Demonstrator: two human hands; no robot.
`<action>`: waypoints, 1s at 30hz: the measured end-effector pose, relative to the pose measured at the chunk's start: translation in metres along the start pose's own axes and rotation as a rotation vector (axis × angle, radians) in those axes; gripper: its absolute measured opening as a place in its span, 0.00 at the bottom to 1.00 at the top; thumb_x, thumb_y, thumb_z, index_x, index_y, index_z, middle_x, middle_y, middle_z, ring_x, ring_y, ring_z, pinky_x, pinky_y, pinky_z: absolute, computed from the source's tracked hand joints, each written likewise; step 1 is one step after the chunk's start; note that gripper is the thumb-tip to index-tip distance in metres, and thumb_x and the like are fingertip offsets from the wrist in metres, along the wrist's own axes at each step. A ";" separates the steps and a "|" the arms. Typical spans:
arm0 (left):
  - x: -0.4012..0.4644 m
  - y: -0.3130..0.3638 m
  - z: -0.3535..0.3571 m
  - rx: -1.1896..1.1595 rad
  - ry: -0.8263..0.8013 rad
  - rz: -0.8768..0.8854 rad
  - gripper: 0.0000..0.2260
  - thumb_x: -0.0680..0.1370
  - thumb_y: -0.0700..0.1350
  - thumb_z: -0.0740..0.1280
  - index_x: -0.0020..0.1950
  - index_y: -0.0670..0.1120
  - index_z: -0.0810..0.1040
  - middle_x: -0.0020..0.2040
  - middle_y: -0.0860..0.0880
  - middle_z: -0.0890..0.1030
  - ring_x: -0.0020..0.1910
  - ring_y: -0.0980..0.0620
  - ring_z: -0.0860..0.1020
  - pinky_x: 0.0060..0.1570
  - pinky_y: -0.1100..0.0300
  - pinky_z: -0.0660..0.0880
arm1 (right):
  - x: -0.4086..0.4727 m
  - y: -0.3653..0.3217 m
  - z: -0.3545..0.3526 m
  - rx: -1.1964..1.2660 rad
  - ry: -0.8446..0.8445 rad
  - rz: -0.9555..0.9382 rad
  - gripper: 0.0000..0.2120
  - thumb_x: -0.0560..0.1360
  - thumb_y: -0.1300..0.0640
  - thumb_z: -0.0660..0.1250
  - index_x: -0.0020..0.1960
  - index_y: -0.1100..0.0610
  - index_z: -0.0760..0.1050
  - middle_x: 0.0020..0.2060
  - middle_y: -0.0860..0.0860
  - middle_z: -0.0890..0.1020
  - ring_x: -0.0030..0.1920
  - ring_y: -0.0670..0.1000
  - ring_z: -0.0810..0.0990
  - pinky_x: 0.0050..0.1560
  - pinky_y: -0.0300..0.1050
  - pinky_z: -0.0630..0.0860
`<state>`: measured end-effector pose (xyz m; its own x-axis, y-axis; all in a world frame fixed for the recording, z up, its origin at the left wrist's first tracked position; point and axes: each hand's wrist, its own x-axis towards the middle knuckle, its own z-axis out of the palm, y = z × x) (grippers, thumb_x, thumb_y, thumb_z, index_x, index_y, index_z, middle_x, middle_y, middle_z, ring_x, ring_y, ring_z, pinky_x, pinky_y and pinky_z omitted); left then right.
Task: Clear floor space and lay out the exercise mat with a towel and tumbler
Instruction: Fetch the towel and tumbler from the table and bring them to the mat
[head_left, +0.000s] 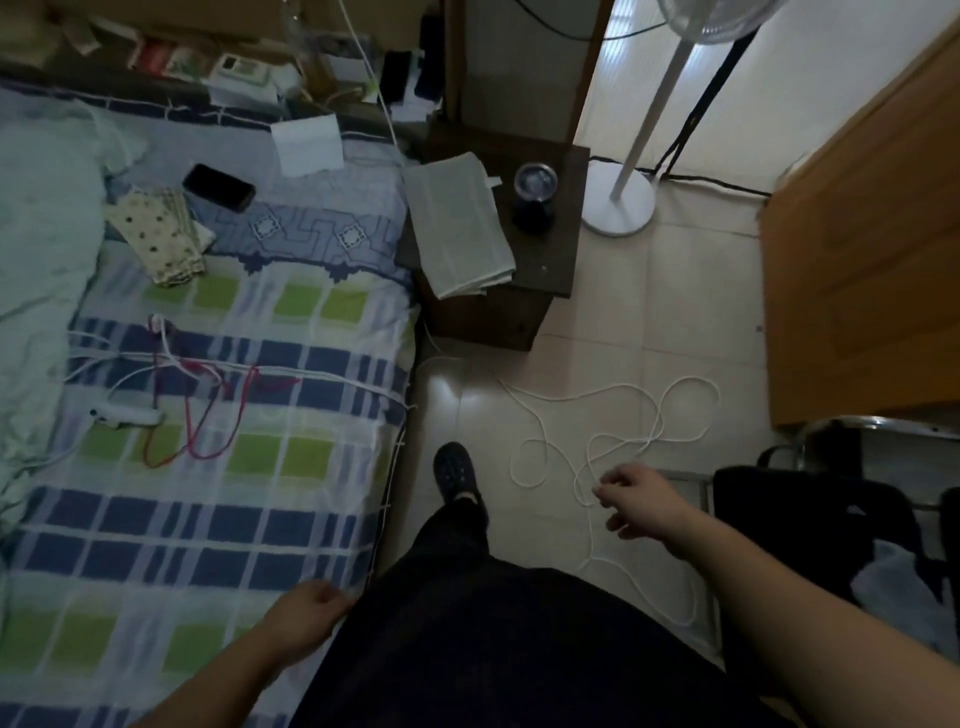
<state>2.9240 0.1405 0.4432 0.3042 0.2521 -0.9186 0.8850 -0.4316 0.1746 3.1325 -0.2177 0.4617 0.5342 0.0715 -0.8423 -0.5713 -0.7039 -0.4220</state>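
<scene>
Both hands are hanging loosely spread, right hand (636, 499) over white cable (613, 415) we are clearing; towel (460, 223), tumbler (535, 195) waiting untouched.

A black phone (218, 186) lay on the checked bedsheet (234, 395). A white fan (621, 202) stood on the tiled floor, beside the dark nightstand (556, 275).

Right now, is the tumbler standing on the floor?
No, the tumbler stands on the dark bedside table, beside the folded towel.

Dark nightstand (550, 275) with folded towel (460, 223) and tumbler (535, 195); white cord (613, 441) on tiled floor (649, 322).
</scene>
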 end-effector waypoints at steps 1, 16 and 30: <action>0.009 0.008 -0.013 0.025 -0.020 -0.004 0.12 0.77 0.48 0.65 0.38 0.41 0.76 0.34 0.44 0.77 0.34 0.49 0.75 0.35 0.58 0.67 | 0.006 -0.009 -0.003 -0.021 -0.004 0.014 0.07 0.76 0.56 0.66 0.51 0.59 0.75 0.41 0.56 0.79 0.33 0.52 0.80 0.33 0.43 0.74; 0.133 0.319 -0.208 0.220 0.180 0.327 0.11 0.79 0.48 0.62 0.45 0.42 0.78 0.45 0.42 0.79 0.46 0.44 0.78 0.44 0.57 0.70 | 0.108 -0.091 -0.095 -0.304 -0.019 0.165 0.11 0.73 0.54 0.68 0.34 0.56 0.73 0.31 0.51 0.78 0.33 0.49 0.76 0.36 0.41 0.69; 0.296 0.459 -0.193 -0.147 0.319 0.089 0.13 0.77 0.46 0.65 0.46 0.36 0.82 0.47 0.37 0.82 0.47 0.44 0.79 0.50 0.55 0.73 | 0.381 -0.294 -0.185 -0.083 0.123 -0.062 0.17 0.71 0.52 0.73 0.55 0.58 0.76 0.47 0.56 0.81 0.49 0.58 0.81 0.54 0.57 0.79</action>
<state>3.4887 0.1840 0.3195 0.4565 0.4872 -0.7445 0.8843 -0.3409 0.3191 3.6193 -0.1137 0.3269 0.6418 0.0327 -0.7662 -0.4846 -0.7570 -0.4383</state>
